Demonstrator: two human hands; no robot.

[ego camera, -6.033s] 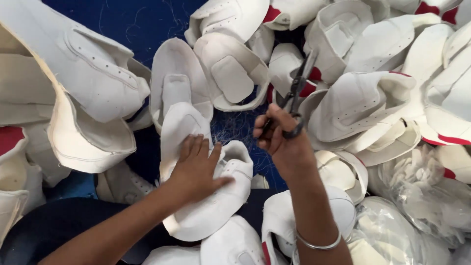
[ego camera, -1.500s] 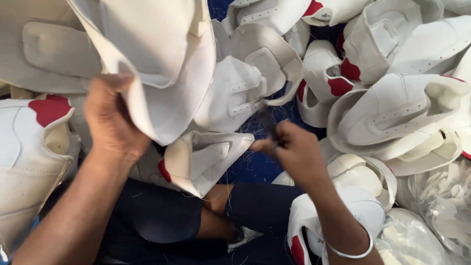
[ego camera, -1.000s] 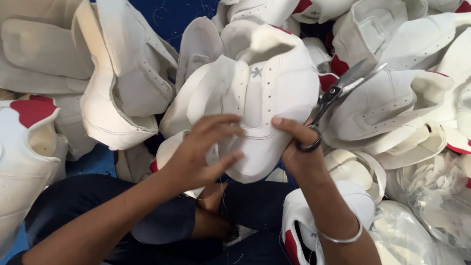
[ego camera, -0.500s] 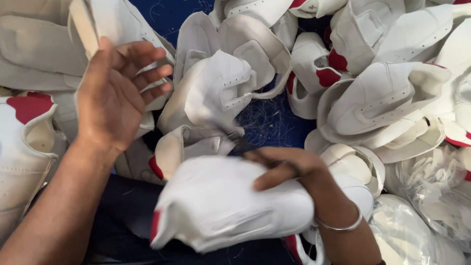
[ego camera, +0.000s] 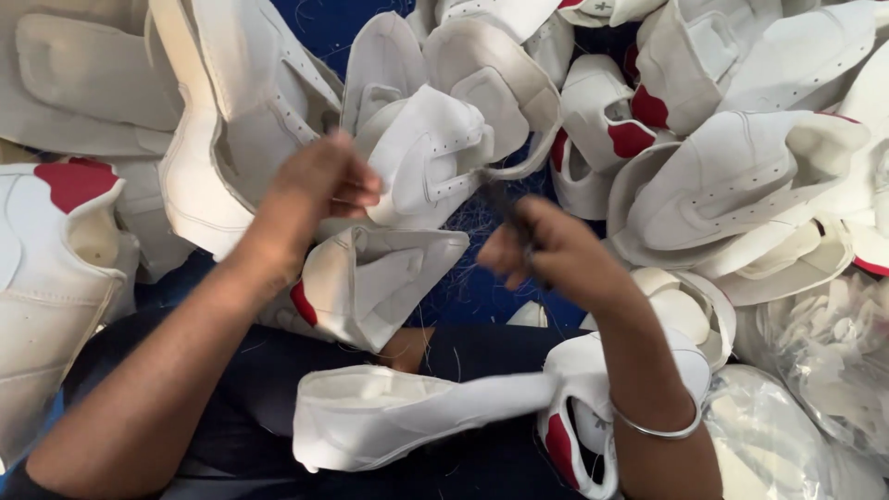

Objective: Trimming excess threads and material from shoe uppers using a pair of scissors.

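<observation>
The left hand (ego camera: pixel 315 190) sits at about ten o'clock from the middle of the view, fingers curled and pinching the edge of a white shoe upper (ego camera: pixel 431 157) that lies in the pile just to its right, at twelve o'clock. The right hand (ego camera: pixel 546 250), close to the centre and a little toward three o'clock, is closed in a loose fist around a pair of dark scissors (ego camera: pixel 505 206), whose blurred tip points up toward the upper that the left hand grips; whether the blades are apart or together cannot be told. A metal bangle (ego camera: pixel 653 431) circles that wrist at five o'clock. Across the lap, at six o'clock, lies another white upper with a red patch (ego camera: pixel 407 426), touched by neither hand. More white uppers with red heel patches are heaped all round from nine through twelve to three o'clock over a blue cloth (ego camera: pixel 472 287) strewn with thread ends, and a clear plastic bag (ego camera: pixel 824 370) of small pieces sits at four o'clock. Judging by this, the step in hand is picking up the next upper for trimming. The next move calls for drawing it clear of the heap, turning it to show loose threads, and bringing the scissor tip in carefully so only thread is cut.
</observation>
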